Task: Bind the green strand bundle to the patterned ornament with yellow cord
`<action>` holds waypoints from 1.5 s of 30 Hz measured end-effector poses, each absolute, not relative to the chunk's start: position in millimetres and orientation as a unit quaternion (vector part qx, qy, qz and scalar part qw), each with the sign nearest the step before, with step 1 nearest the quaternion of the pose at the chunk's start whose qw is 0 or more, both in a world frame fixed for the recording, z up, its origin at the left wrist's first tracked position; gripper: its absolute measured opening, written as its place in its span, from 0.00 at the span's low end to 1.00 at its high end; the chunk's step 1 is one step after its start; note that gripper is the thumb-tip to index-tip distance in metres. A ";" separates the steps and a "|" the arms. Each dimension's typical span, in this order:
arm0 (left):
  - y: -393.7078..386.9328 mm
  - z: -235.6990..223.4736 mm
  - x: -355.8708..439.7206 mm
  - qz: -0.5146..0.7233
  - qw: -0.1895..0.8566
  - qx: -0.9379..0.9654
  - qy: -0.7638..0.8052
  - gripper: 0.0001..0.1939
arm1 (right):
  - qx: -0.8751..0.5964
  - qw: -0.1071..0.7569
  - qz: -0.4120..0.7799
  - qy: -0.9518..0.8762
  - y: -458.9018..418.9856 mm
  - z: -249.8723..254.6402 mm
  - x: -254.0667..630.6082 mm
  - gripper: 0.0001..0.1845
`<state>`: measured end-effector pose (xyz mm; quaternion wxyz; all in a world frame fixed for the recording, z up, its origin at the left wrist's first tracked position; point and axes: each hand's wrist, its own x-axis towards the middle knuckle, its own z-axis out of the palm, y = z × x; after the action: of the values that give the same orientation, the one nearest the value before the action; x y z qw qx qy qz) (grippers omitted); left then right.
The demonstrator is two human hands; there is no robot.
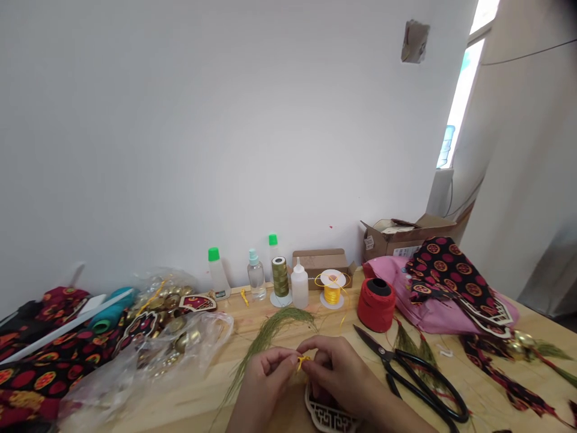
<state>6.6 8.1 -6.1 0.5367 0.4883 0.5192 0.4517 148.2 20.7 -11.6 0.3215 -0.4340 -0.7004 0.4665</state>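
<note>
A small knotted loop of yellow cord is pinched between the fingertips of both hands above the table. My left hand closes on it from the left, thumb against fingers. From the right, my right hand grips the same cord, its fingers curled. Beneath the right hand lies a fretwork ornament with a pale cut-out lattice rim and a dark red middle, partly covered by the hand and wrist. Behind the hands, a bundle of loose olive-green threads curves across the wood.
Black-handled scissors lie open on the right, near a red thread cone. Along the wall stand a yellow cord spool, a white squeeze bottle and an olive thread spool. A plastic bag of brass bells and patterned fabric lie left.
</note>
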 end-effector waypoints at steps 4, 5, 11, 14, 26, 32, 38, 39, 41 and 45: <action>12.3 -10.8 3.0 0.435 0.528 0.491 0.540 0.15 | -0.419 0.330 0.558 -0.635 27.9 -10.7 150.7 0.15; 13.1 -11.4 2.1 0.434 0.520 0.497 0.543 0.14 | -0.416 0.335 0.564 -0.629 29.4 -9.7 152.5 0.15; 14.4 -12.5 -1.7 0.439 0.494 0.524 0.538 0.13 | -0.390 0.259 0.605 -0.644 31.0 -0.9 170.0 0.11; 13.5 -12.4 -0.7 0.433 0.489 0.528 0.542 0.14 | -0.346 0.215 0.682 -0.608 28.7 1.1 176.5 0.11; 12.0 -13.1 2.1 0.455 0.427 0.571 0.533 0.12 | -0.280 0.236 0.795 -0.483 29.0 -3.0 176.9 0.09; 10.3 -10.4 0.4 0.455 0.422 0.573 0.535 0.12 | -0.274 0.255 0.804 -0.462 30.4 -3.9 178.2 0.08; 11.6 -7.8 -2.8 0.427 0.468 0.570 0.524 0.11 | -0.213 0.271 0.859 -0.378 31.2 6.6 180.7 0.07; 11.2 -8.2 -2.5 0.422 0.479 0.566 0.521 0.12 | -0.204 0.277 0.868 -0.359 31.7 7.6 181.3 0.07; 9.7 -8.9 -0.9 0.418 0.494 0.559 0.518 0.13 | -0.193 0.286 0.880 -0.325 32.7 7.9 182.4 0.05; 6.3 -5.6 3.7 0.418 0.488 0.579 0.502 0.11 | -0.188 0.293 0.895 -0.278 33.8 5.0 183.9 0.04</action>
<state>3.7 6.3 -5.6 0.4879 0.5791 0.5018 0.4179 183.9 33.8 5.0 0.2930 -0.1876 -0.2779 0.8954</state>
